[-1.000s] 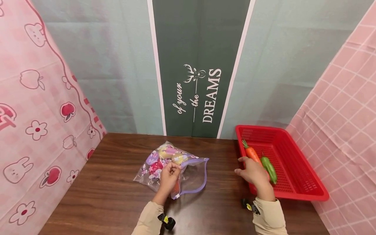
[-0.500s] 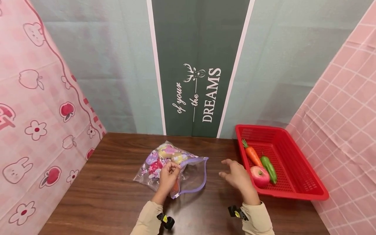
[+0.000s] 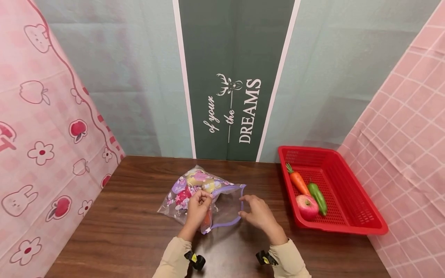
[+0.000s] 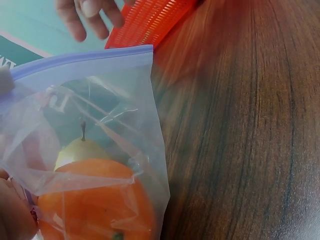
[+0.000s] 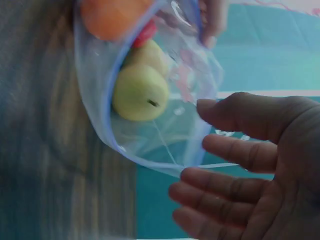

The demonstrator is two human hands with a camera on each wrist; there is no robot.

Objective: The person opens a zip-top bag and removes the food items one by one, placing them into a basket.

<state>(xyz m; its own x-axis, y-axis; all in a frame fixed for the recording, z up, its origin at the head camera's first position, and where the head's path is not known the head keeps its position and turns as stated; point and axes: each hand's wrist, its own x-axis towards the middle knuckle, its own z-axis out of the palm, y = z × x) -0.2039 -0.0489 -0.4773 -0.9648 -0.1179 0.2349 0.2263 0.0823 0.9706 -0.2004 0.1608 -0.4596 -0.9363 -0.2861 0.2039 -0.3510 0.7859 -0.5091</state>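
Note:
A clear zip bag [image 3: 227,210] with purple trim and printed pictures lies on the table, its mouth facing right and spread apart. My left hand [image 3: 197,210] pinches the near side of the mouth. Fingers spread, my right hand [image 3: 260,215] is at the far right rim of the bag, fingertips close to the purple edge [image 5: 112,95]. Through the plastic show a pear [image 5: 140,95], an orange round fruit [image 4: 95,200] with a green stem spot, and something red [image 5: 145,34], partly hidden.
A red basket [image 3: 361,189] stands on the right of the wooden table [image 3: 114,231]. Inside it lie a carrot [image 3: 299,182], an apple [image 3: 307,207] and a long green vegetable [image 3: 318,198]. Printed cloths hang at the back and both sides.
My right hand has moved left from over the basket to the bag's mouth, uncovering the apple in the basket. My left hand keeps its pinch on the bag.

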